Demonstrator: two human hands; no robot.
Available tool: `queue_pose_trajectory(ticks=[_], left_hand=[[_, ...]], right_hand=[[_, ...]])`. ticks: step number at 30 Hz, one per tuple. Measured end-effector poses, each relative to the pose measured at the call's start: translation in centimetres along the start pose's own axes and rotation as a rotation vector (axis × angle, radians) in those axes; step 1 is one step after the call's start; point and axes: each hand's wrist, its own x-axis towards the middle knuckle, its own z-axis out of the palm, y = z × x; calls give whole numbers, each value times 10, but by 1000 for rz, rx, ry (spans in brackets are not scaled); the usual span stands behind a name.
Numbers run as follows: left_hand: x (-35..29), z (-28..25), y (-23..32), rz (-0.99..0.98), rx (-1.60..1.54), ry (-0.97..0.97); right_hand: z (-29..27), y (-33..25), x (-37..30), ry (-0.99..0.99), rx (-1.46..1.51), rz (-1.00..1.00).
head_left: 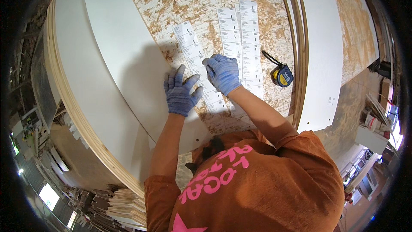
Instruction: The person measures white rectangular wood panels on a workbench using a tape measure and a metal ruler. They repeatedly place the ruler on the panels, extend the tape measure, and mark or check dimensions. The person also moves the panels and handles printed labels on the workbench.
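My left hand [182,90], in a blue-grey knit glove, lies with fingers spread across the edge of a white panel [128,38]. Its fingertips reach toward the leftmost strip of white printed labels [189,41]. My right hand [223,73], gloved the same way, is closed with thumb and fingers pressed together over that strip. What sits between its fingertips is hidden. Two more label strips, a middle one [229,30] and a right one [249,38], lie side by side beyond the right hand, whose wrist covers part of them.
A blue and yellow tape measure [282,75] with a black strap lies right of the labels on the scuffed, brown-stained board [274,25]. Stacked white panels [319,60] stand along the right, and more panels with pale wooden edges [71,90] along the left.
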Motion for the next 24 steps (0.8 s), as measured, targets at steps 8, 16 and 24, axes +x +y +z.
queue_pose_trajectory(ticks=[8, 16, 24], left_hand=[[1, -3, 1, 7, 2, -7], [-2, 3, -2, 16, 11, 24], [0, -2, 2, 14, 7, 3]], right_hand=[[-17, -2, 2, -108, 118, 49], [-51, 38, 12, 21, 29, 122], [-56, 88, 1, 128, -139, -16]])
